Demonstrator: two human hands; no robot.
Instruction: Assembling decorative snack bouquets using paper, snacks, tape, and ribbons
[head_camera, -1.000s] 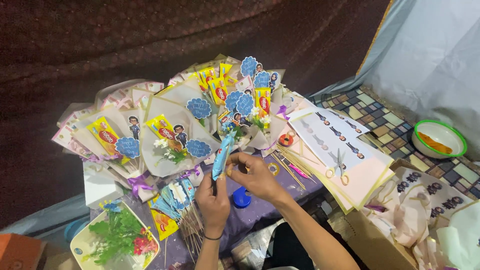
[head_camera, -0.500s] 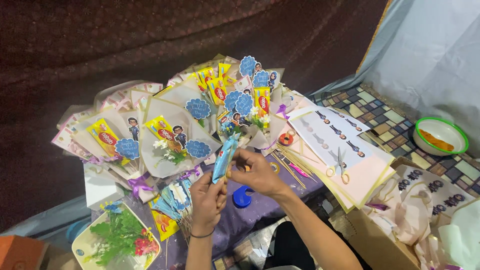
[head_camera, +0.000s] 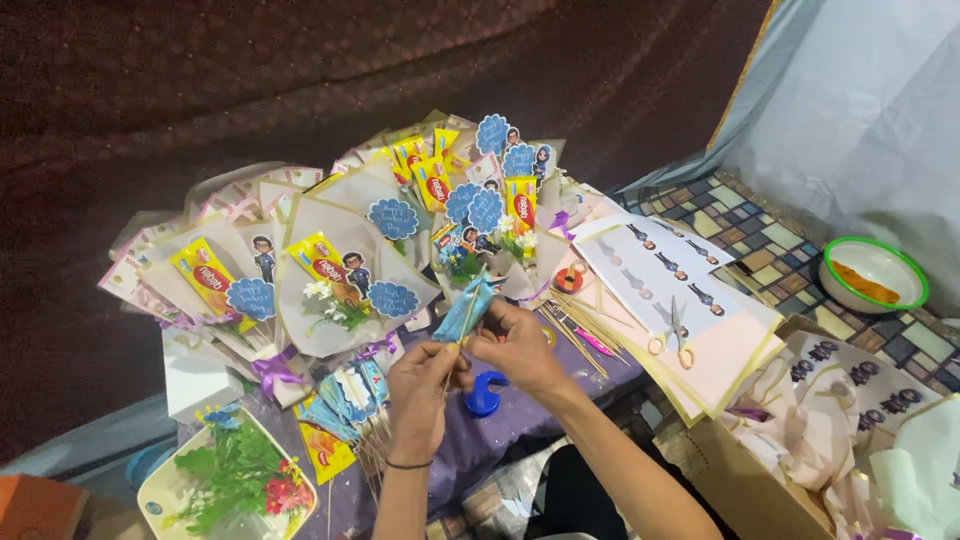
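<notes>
My left hand (head_camera: 418, 395) and my right hand (head_camera: 520, 345) meet over a low table. Together they hold a small blue snack packet (head_camera: 463, 308) with a thin wooden skewer against it. The left hand pinches the lower end, the right hand grips it from the right side. Just under the hands sits a blue tape dispenser (head_camera: 486, 393). Behind them lie several paper-wrapped snack bouquets (head_camera: 345, 275) with yellow packets, blue round tags and small cartoon figures.
A bundle of skewers (head_camera: 578, 322), scissors (head_camera: 676, 332) on a sheet of printed figures (head_camera: 660, 270), a tray of artificial flowers (head_camera: 230, 480), loose packets on sticks (head_camera: 345, 400), a green-rimmed bowl (head_camera: 873, 275), and a cardboard box with paper (head_camera: 800, 440) surround the hands.
Both hands have kept working the blue packet in nearly the same spot, with only small shifts of the fingers and packet.
</notes>
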